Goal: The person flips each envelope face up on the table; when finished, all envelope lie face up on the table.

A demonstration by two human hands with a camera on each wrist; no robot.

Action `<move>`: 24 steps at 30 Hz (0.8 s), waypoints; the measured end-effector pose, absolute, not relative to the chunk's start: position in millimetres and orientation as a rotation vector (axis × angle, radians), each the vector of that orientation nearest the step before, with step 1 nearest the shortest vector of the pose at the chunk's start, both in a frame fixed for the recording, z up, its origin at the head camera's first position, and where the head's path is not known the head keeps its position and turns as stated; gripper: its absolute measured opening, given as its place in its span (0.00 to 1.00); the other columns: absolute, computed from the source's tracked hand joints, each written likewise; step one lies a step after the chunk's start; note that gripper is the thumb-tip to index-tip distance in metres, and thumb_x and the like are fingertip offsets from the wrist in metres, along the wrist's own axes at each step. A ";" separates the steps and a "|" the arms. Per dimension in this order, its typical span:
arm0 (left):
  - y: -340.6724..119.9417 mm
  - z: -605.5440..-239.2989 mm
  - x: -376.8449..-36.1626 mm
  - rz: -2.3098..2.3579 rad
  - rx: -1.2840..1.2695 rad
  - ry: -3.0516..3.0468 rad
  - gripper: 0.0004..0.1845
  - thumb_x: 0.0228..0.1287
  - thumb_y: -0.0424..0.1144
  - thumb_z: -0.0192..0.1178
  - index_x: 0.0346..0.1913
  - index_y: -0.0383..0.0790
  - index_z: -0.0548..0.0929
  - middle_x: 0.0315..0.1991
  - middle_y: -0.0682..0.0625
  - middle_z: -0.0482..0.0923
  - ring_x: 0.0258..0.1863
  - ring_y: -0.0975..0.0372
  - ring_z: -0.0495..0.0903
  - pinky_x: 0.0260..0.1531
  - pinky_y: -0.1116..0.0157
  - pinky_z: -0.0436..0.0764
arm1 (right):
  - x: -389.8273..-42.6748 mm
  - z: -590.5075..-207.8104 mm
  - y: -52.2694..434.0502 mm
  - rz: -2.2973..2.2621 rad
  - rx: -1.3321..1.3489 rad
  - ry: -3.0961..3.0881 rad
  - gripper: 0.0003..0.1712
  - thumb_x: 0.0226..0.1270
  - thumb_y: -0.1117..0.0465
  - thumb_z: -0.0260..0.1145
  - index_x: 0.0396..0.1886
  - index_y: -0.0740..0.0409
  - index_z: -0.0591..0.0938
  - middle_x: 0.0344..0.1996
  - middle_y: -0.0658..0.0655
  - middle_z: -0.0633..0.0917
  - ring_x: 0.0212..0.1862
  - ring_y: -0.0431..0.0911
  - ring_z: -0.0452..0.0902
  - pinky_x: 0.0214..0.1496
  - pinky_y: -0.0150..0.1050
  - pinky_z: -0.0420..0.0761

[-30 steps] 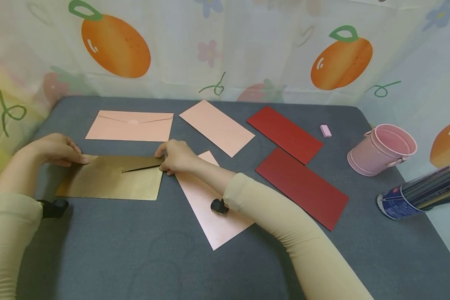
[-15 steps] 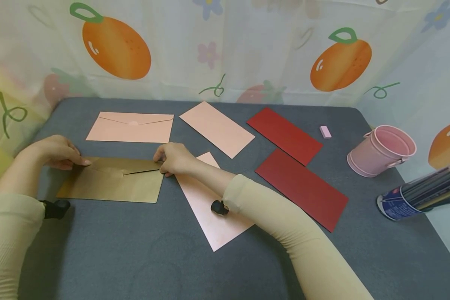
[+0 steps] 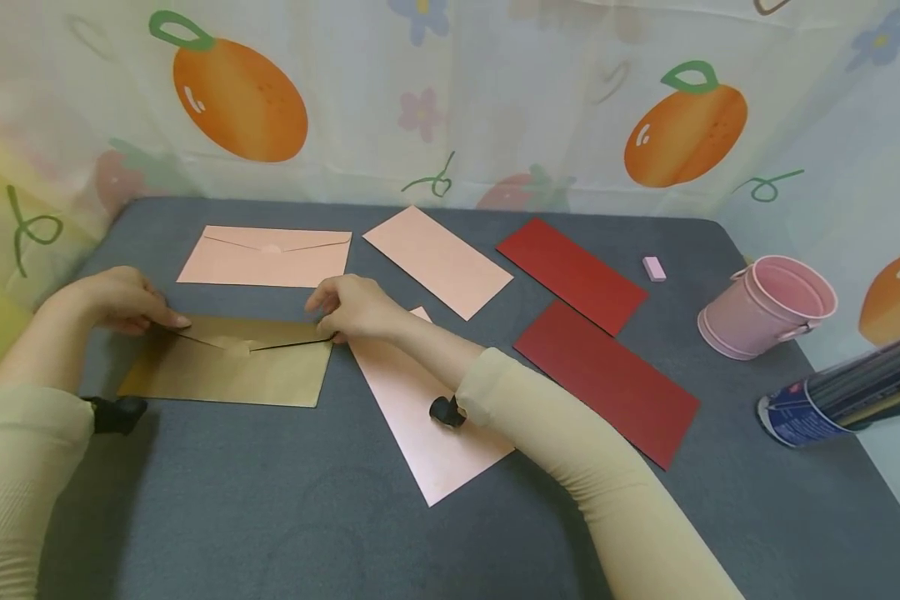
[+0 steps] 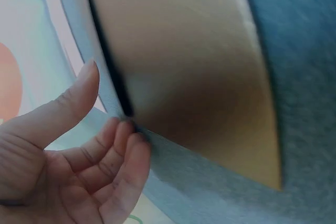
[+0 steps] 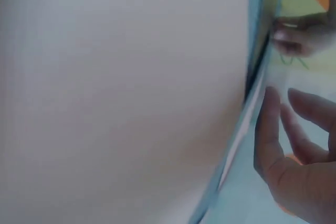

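Note:
A gold envelope (image 3: 232, 375) lies flat at the left of the dark grey table, its flap along the far edge standing slightly off the body. My left hand (image 3: 123, 302) is at its far left corner. In the left wrist view that hand's fingertips (image 4: 137, 139) touch the corner of the envelope (image 4: 199, 72), while the thumb stands apart. My right hand (image 3: 362, 310) is at the far right corner, fingers loosely bent. The right wrist view shows its thumb and fingers (image 5: 268, 129) apart with nothing between them; contact with the gold paper is unclear.
A pink envelope (image 3: 266, 260) lies behind the gold one. Another pink envelope (image 3: 438, 260) lies right of it, and a third pink one (image 3: 427, 450) lies under my right forearm. Two red envelopes (image 3: 607, 383), a small pink eraser (image 3: 653, 268), a pink bucket (image 3: 753, 312) and a pencil can (image 3: 798, 412) stand or lie farther right.
The gold flap has risen slightly, and a dark gap now shows along its left side too. My right hand's fingers have shifted a little at the corner. The left hand stays at its corner.

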State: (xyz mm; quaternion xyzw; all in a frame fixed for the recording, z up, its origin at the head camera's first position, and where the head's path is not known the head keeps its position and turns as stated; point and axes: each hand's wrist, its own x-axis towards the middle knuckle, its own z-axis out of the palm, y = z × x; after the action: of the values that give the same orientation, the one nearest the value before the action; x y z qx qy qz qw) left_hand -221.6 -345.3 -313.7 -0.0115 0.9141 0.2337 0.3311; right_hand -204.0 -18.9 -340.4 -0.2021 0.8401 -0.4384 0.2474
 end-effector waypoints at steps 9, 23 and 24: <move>-309.0 -309.5 -231.0 0.470 0.094 2.829 0.32 0.63 0.47 0.64 0.53 0.18 0.71 0.52 0.21 0.71 0.47 0.35 0.74 0.45 0.42 0.75 | -221.0 -325.0 16.8 -1.224 -0.567 2.326 0.21 0.65 0.67 0.65 0.58 0.59 0.80 0.57 0.61 0.80 0.57 0.48 0.78 0.43 0.30 0.86; -198.8 -300.9 -243.7 0.955 0.194 2.839 0.34 0.69 0.46 0.59 0.67 0.26 0.63 0.66 0.29 0.65 0.66 0.38 0.65 0.63 0.40 0.68 | -238.8 -316.6 95.5 -1.371 -0.391 2.407 0.21 0.66 0.66 0.64 0.59 0.62 0.79 0.53 0.63 0.79 0.50 0.50 0.79 0.53 0.40 0.86; -191.8 -301.6 -245.5 0.977 0.207 2.830 0.33 0.68 0.45 0.60 0.67 0.27 0.63 0.66 0.29 0.66 0.66 0.39 0.66 0.64 0.40 0.68 | -240.0 -315.6 102.3 -1.375 -0.378 2.411 0.22 0.66 0.66 0.64 0.59 0.63 0.78 0.53 0.63 0.79 0.51 0.50 0.79 0.54 0.41 0.85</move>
State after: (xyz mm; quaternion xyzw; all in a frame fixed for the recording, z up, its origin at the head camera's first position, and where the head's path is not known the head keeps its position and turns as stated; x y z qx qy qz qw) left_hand -245.5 -191.8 -301.6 0.0690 0.9407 0.3247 0.0704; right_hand -240.0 102.3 -315.6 -0.1329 0.8482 -0.4839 0.1696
